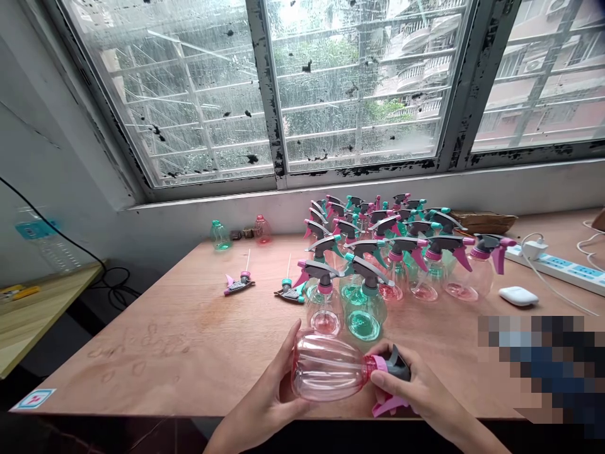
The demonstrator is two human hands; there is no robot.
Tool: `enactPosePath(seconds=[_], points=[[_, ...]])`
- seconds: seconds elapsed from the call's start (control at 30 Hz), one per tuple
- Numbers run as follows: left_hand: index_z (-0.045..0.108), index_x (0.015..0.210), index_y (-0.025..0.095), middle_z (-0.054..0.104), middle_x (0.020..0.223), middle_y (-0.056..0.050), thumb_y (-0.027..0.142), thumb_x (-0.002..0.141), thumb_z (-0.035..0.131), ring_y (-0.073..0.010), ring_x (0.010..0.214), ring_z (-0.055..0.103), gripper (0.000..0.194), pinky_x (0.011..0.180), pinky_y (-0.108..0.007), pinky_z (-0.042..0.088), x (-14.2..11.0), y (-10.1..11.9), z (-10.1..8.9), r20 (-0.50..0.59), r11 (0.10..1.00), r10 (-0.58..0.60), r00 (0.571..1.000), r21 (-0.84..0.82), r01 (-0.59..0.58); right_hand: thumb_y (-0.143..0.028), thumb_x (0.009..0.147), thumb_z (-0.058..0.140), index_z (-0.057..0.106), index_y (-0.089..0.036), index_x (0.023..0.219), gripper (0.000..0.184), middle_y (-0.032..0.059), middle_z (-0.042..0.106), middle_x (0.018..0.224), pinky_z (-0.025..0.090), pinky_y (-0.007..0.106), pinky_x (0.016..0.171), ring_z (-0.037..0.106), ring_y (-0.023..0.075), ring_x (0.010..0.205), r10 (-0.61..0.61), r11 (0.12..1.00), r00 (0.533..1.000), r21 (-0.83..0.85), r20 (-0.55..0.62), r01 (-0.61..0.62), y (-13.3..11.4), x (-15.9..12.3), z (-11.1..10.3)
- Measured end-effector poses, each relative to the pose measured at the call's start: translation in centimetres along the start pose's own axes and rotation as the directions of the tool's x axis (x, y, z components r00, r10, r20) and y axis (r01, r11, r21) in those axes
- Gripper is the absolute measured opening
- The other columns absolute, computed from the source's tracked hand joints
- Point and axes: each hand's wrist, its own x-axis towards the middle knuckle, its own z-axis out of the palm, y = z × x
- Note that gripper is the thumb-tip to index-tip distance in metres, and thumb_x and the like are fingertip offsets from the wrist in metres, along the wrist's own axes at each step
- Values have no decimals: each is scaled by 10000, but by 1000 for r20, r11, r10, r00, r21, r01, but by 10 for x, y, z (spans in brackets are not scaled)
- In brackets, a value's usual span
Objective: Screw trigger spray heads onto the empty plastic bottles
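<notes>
A clear pink spray bottle (328, 369) lies sideways between my two hands near the table's front edge. My left hand (278, 384) is wrapped around the base end of its body. At the neck, my right hand (406, 381) grips the pink collar and the grey and pink trigger head, which sits on the bottle's mouth. How tightly the collar is screwed on cannot be seen. Just beyond stand a pink spray bottle (324, 309) and a green spray bottle (366, 312), both upright with trigger heads on.
Several more assembled spray bottles (435, 271) crowd behind. Two loose trigger heads, one pink (241, 285) and one green (289, 290), lie left. A headless green bottle (220, 236) and pink bottle (263, 230) stand by the wall. A white case (518, 296) and power strip (567, 268) lie right.
</notes>
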Motion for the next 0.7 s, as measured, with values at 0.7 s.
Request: enactPosePath(seconds=[0.7], points=[[-19, 1590, 380, 144, 1700, -59, 276, 856, 776, -293, 1542, 223, 1087, 1266, -476, 206, -1, -3, -3, 29, 997, -22, 999, 78, 20, -500, 909, 775, 623, -165, 973, 373, -8, 637, 697, 444, 262, 581, 560, 186, 613, 3, 1000, 1000, -7, -28, -3, -4, 0, 3]])
